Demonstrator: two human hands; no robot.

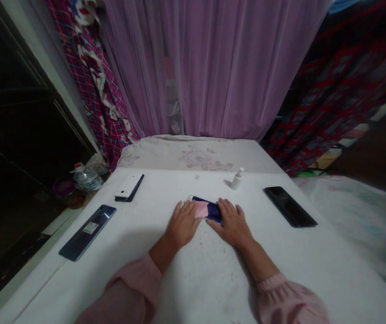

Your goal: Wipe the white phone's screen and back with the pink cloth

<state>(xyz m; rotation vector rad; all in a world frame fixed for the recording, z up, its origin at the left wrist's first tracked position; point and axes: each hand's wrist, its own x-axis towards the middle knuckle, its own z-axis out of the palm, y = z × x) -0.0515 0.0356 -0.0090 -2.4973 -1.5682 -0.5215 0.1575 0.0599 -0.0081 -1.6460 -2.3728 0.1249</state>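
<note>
A dark blue phone (211, 209) lies flat on the white table (135, 252), and a pink cloth (201, 209) covers its middle. My left hand (182, 222) presses on the phone's left end, and my right hand (233, 223) rests over its right end. The two hands lie flat, with fingers pointing inward. A pale edge of the phone shows past my left fingertips. Much of the phone is hidden by my hands and the cloth.
Around my hands lie a purple-grey phone (87, 232), a white phone on a black one (128, 186), a black phone (290, 206) and a small white bottle (237, 179). A water bottle (87, 177) stands beyond the table's left edge.
</note>
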